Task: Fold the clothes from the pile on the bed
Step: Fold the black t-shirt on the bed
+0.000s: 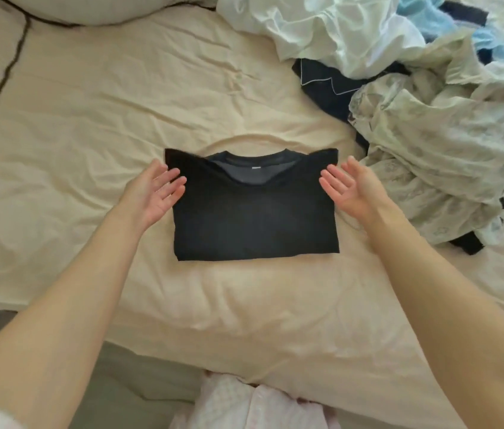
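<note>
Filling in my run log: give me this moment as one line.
stage: black T-shirt folded on bed | left hand open at its left edge | right hand open at its right edge | pile unfolded, upper right

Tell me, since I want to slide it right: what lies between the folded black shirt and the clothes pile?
In the head view, only the right hand and bare cream sheet lie between black shirt and pile.

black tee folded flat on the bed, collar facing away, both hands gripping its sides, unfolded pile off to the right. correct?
Not quite: the hands grip nothing. In the head view the left hand and right hand are open, palms facing in beside the tee. The rest holds: folded flat on the bed, collar away, pile to the right.
</note>
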The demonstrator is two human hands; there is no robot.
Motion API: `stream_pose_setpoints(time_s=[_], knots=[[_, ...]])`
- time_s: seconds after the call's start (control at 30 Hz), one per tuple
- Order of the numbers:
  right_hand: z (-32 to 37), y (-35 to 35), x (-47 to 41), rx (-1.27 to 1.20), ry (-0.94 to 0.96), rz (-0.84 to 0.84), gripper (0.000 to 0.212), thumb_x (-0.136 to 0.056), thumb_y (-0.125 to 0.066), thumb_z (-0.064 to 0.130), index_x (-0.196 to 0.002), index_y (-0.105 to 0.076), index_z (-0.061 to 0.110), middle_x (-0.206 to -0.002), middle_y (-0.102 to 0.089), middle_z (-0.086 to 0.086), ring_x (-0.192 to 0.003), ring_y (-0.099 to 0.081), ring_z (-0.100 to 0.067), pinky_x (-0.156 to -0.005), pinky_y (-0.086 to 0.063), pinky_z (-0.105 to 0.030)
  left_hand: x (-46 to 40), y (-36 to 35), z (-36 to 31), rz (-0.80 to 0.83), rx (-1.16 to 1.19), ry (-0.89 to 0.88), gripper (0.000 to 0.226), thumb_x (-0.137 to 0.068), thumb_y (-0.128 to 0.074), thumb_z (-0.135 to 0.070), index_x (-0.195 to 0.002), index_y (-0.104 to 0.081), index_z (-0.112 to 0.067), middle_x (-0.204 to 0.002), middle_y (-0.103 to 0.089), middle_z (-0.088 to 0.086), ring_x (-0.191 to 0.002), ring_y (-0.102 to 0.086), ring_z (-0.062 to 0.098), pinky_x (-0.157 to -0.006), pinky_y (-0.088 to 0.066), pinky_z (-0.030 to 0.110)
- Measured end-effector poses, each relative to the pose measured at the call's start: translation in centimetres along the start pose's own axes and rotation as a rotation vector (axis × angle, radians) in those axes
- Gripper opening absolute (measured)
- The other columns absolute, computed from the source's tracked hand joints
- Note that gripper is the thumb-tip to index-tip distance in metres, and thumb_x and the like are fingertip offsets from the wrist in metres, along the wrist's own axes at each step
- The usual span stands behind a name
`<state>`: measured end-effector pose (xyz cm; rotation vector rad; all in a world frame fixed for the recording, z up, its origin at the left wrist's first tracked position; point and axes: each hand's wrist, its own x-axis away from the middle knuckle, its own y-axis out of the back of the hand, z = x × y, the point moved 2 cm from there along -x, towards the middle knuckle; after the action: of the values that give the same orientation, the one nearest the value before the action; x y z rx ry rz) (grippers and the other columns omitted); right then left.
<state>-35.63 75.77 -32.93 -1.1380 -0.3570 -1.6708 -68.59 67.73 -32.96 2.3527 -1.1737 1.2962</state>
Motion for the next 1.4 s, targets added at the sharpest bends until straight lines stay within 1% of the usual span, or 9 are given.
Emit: stream_pose_setpoints(time_s=[0.17,0.33,0.47,0.6,0.73,0.93,1.07,1.2,1.4], knots=[[-4.0,2.7,-0.9,0.483,0.123,-0.302,0.036,-0.097,-0.047,0.017,-0.131,-0.045,0.004,-0.105,-0.057,-0.003,-0.096,-0.060,-0.019,-0.069,-0.051,-0.025,-2.1,2.8,3.8,-0.254,-0.511,-0.040,0.035,-0.095,-0.052,-0.016,-0.128,-0.049,-0.006,-0.114,-0.056,0.011,-0.093,-0.055,0.019,-0.078,-0.046,0.028],[-10.2,8.0,0.8,0.659,0.048,-0.669,0.029,-0.090,-0.060,0.032,-0.103,-0.050,0.008,-0.096,-0.053,-0.007,-0.086,-0.054,-0.022,-0.074,-0.048,-0.035,0.5,6.9,10.0,-0.404,-0.483,0.250,0.019,-0.091,-0.059,-0.025,-0.097,-0.058,-0.008,-0.089,-0.057,0.010,-0.067,-0.053,0.019,-0.060,-0.043,0.028],[-11.7,8.1,0.7,0.077,-0.230,-0.517,0.032,-0.091,-0.062,0.026,-0.112,-0.055,0.003,-0.125,-0.055,-0.018,-0.108,-0.060,-0.025,-0.089,-0.051,-0.038,0.7,6.8,11.8,-0.197,-0.168,0.427,0.034,-0.088,-0.061,-0.040,-0.103,-0.054,-0.010,-0.099,-0.064,0.013,-0.090,-0.064,0.023,-0.071,-0.051,0.031],[-10.8,7.5,0.2,-0.061,-0.248,-0.378,0.026,-0.094,-0.057,0.017,-0.118,-0.056,0.006,-0.125,-0.059,-0.011,-0.098,-0.062,-0.021,-0.084,-0.048,-0.032,0.0,5.4,11.3,-0.194,0.132,0.417,0.012,-0.090,-0.060,-0.008,-0.100,-0.060,-0.001,-0.106,-0.066,0.015,-0.092,-0.066,0.027,-0.069,-0.053,0.034],[-10.7,8.2,1.7,-0.065,-0.199,-0.399,0.019,-0.093,-0.057,0.012,-0.111,-0.057,0.006,-0.114,-0.061,-0.008,-0.090,-0.062,-0.018,-0.068,-0.051,-0.029,0.9,6.2,11.1,-0.223,0.027,0.352,0.008,-0.091,-0.057,-0.006,-0.097,-0.058,-0.001,-0.104,-0.065,0.013,-0.096,-0.063,0.027,-0.075,-0.052,0.036],[-13.9,11.3,7.0,0.011,-0.264,-0.438,0.011,-0.092,-0.058,0.009,-0.101,-0.059,0.004,-0.102,-0.064,-0.009,-0.087,-0.062,-0.019,-0.066,-0.049,-0.028,5.6,10.3,13.2,-0.251,-0.148,0.371,0.007,-0.092,-0.057,-0.010,-0.098,-0.059,-0.007,-0.105,-0.064,0.008,-0.093,-0.061,0.020,-0.077,-0.047,0.032],[-15.8,12.9,9.0,0.155,-0.308,-0.449,0.028,-0.095,-0.054,0.009,-0.121,-0.052,-0.002,-0.105,-0.060,-0.014,-0.096,-0.059,-0.025,-0.076,-0.050,-0.032,7.5,10.0,13.9,-0.283,-0.314,0.225,0.019,-0.094,-0.055,-0.015,-0.110,-0.058,-0.005,-0.105,-0.064,0.006,-0.093,-0.061,0.019,-0.080,-0.048,0.033],[-15.3,13.5,9.2,0.343,-0.158,-0.540,0.033,-0.097,-0.049,0.013,-0.127,-0.048,-0.001,-0.098,-0.055,-0.011,-0.092,-0.055,-0.023,-0.082,-0.048,-0.032,8.8,5.7,12.9,-0.362,-0.603,-0.074,0.022,-0.093,-0.055,-0.026,-0.098,-0.057,-0.005,-0.092,-0.059,0.004,-0.085,-0.055,0.019,-0.077,-0.047,0.036],[-13.7,13.2,9.3,0.277,-0.099,-0.235,0.020,-0.096,-0.052,0.019,-0.108,-0.061,0.006,-0.092,-0.067,-0.008,-0.083,-0.066,-0.018,-0.068,-0.052,-0.026,11.7,-3.9,13.5,-0.215,-0.856,-0.555,0.016,-0.089,-0.061,-0.024,-0.101,-0.058,-0.014,-0.092,-0.058,-0.006,-0.084,-0.051,0.006,-0.071,-0.034,0.013]])
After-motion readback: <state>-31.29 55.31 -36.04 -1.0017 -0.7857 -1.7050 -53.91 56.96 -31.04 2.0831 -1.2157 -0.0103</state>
